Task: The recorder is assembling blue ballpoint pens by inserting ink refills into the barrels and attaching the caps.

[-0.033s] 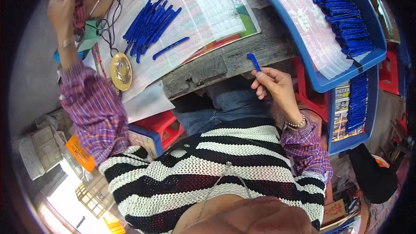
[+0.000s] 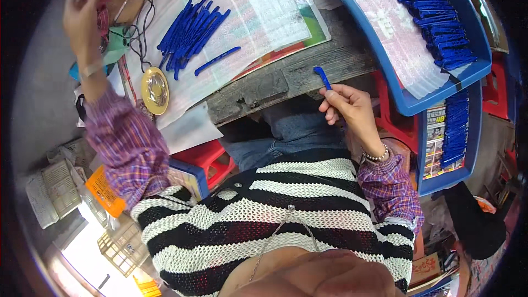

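- Head view, left hand (image 2: 82,14): outstretched to the upper left, fingers bent, blurred, beside dark red material (image 2: 103,25); whether its grip holds anything cannot be told.
- Head view, right hand (image 2: 352,109): elbow bent, thumb and fingers pinching a blue strip (image 2: 323,78), tip outward, near the table (image 2: 335,58) edge.
- Similar blue strips (image 2: 190,36): heaped on a pale sheet (image 2: 264,3).

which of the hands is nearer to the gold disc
Left. The left hand is beyond the gold disc, up and to its left; the right hand is farther off to its right, holding a blue piece.
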`<state>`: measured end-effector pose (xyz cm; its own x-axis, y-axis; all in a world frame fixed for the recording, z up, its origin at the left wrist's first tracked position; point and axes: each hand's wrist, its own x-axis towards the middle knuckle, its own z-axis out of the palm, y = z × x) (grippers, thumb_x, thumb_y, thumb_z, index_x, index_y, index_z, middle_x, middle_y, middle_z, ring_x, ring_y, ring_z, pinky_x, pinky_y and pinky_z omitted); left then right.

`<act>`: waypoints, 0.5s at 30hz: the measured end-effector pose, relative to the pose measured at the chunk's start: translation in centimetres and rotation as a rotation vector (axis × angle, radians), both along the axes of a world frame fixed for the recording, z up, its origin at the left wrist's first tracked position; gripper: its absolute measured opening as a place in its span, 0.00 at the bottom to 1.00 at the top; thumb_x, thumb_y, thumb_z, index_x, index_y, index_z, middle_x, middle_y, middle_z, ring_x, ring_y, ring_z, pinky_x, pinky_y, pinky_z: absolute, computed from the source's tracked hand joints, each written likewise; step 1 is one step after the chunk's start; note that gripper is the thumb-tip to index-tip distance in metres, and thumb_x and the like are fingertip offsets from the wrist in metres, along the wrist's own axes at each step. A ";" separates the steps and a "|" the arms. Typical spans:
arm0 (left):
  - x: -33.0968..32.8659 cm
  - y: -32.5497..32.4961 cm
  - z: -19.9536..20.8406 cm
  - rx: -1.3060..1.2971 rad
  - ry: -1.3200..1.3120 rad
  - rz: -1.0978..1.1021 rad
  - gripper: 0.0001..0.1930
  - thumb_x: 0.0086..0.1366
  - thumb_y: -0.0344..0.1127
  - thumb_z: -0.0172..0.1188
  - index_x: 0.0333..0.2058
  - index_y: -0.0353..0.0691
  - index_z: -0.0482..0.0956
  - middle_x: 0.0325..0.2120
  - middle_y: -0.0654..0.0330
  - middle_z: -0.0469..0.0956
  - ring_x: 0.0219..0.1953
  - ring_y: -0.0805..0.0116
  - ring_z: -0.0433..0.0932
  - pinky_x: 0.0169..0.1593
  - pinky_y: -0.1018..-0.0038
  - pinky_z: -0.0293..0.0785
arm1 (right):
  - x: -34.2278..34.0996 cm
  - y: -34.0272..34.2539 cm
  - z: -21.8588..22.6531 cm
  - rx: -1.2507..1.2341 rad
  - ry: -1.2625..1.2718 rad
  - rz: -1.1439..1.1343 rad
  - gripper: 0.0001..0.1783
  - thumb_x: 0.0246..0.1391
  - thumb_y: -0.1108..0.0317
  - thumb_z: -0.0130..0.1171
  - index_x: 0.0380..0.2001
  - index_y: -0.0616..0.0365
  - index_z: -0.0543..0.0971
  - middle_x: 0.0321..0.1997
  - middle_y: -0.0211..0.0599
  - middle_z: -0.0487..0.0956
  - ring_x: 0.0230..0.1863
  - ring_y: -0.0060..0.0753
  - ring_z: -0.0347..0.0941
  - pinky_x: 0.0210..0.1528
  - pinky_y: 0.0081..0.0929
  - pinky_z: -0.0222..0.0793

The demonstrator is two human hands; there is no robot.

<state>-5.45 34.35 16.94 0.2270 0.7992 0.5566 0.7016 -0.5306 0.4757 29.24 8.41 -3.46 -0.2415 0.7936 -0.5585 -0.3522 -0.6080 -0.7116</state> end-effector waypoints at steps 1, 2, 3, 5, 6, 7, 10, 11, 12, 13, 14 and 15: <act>2.3 -3.5 -1.4 -0.190 -0.198 -0.161 0.07 0.62 0.31 0.53 0.37 0.35 0.73 0.31 0.52 0.78 0.33 0.63 0.79 0.39 0.72 0.74 | 0.0 0.0 0.0 0.013 -0.025 0.011 0.12 0.58 0.67 0.52 0.38 0.65 0.76 0.25 0.31 0.77 0.19 0.14 0.69 0.22 0.11 0.66; 5.7 -6.9 -3.6 -0.385 -0.403 -0.329 0.07 0.64 0.32 0.52 0.35 0.34 0.72 0.31 0.53 0.78 0.32 0.64 0.78 0.39 0.74 0.74 | 0.0 0.0 -0.1 0.021 -0.043 0.004 0.12 0.57 0.66 0.53 0.37 0.65 0.76 0.24 0.31 0.77 0.19 0.14 0.69 0.22 0.11 0.66; 8.3 -9.3 -6.7 -0.521 -0.370 -0.399 0.06 0.64 0.31 0.52 0.34 0.34 0.69 0.30 0.52 0.78 0.32 0.63 0.79 0.41 0.72 0.75 | 0.2 -0.2 -0.5 0.013 -0.053 -0.022 0.12 0.57 0.66 0.53 0.37 0.65 0.76 0.24 0.31 0.77 0.19 0.14 0.69 0.22 0.11 0.66; 12.3 -15.2 -11.5 -0.758 -0.656 -0.421 0.05 0.63 0.25 0.50 0.37 0.34 0.66 0.31 0.53 0.76 0.35 0.64 0.78 0.42 0.73 0.74 | 0.0 -0.1 -0.5 0.026 -0.014 -0.021 0.12 0.57 0.66 0.53 0.38 0.65 0.76 0.24 0.31 0.77 0.19 0.13 0.69 0.21 0.11 0.66; 13.8 -17.0 -13.4 -0.754 -0.648 -0.517 0.05 0.64 0.28 0.49 0.38 0.35 0.65 0.32 0.53 0.74 0.37 0.61 0.77 0.44 0.67 0.73 | -0.2 0.0 -0.4 0.029 -0.003 -0.004 0.12 0.57 0.66 0.53 0.38 0.65 0.76 0.24 0.31 0.77 0.19 0.13 0.69 0.21 0.11 0.66; 15.3 -18.2 -14.9 -0.756 -0.642 -0.630 0.06 0.66 0.30 0.48 0.38 0.35 0.64 0.33 0.52 0.73 0.39 0.59 0.76 0.46 0.62 0.73 | -0.2 0.0 -0.3 0.035 -0.008 -0.007 0.12 0.57 0.66 0.54 0.38 0.65 0.76 0.24 0.31 0.77 0.19 0.13 0.69 0.21 0.11 0.66; 18.1 -18.9 -15.5 -0.639 -0.787 -0.753 0.08 0.60 0.17 0.49 0.38 0.33 0.65 0.36 0.51 0.73 0.37 0.64 0.75 0.45 0.71 0.72 | -0.5 -0.1 -0.6 0.042 0.005 -0.024 0.12 0.57 0.66 0.54 0.38 0.65 0.76 0.25 0.31 0.77 0.19 0.13 0.69 0.21 0.11 0.66; 18.6 -18.9 -14.1 -0.645 -0.785 -0.761 0.08 0.60 0.17 0.49 0.38 0.33 0.65 0.36 0.51 0.73 0.37 0.64 0.75 0.45 0.71 0.72 | -0.4 -0.2 -0.7 0.043 0.020 -0.038 0.12 0.57 0.66 0.54 0.37 0.65 0.77 0.25 0.31 0.77 0.19 0.13 0.69 0.21 0.11 0.66; 18.9 -18.9 -12.6 -0.389 -0.739 -0.813 0.09 0.59 0.17 0.49 0.38 0.33 0.65 0.34 0.51 0.73 0.35 0.62 0.75 0.44 0.69 0.73 | -0.3 -0.2 -0.8 0.041 0.021 -0.045 0.12 0.57 0.66 0.54 0.37 0.65 0.77 0.25 0.31 0.77 0.19 0.13 0.69 0.21 0.11 0.66; 18.9 -19.0 -11.6 -0.128 -0.683 -0.850 0.10 0.58 0.17 0.50 0.38 0.34 0.65 0.33 0.51 0.73 0.34 0.60 0.75 0.43 0.68 0.73 | -0.3 -0.2 -0.7 0.045 0.018 -0.044 0.12 0.57 0.66 0.54 0.38 0.65 0.76 0.25 0.31 0.77 0.19 0.13 0.69 0.21 0.11 0.66; 19.3 -19.5 -13.3 -0.068 -0.591 -0.767 0.10 0.55 0.16 0.51 0.36 0.34 0.67 0.29 0.53 0.73 0.31 0.60 0.75 0.38 0.68 0.73 | -0.4 -0.3 -0.6 0.049 0.013 -0.034 0.13 0.57 0.66 0.53 0.39 0.65 0.76 0.25 0.32 0.77 0.19 0.14 0.69 0.21 0.11 0.66; 19.3 -20.1 -16.2 -0.286 -0.279 -0.634 0.10 0.53 0.16 0.52 0.34 0.34 0.68 0.27 0.54 0.73 0.30 0.62 0.75 0.33 0.70 0.72 | -0.6 -0.6 -0.8 0.053 0.015 -0.026 0.13 0.57 0.66 0.53 0.39 0.65 0.76 0.25 0.32 0.77 0.19 0.14 0.69 0.21 0.11 0.66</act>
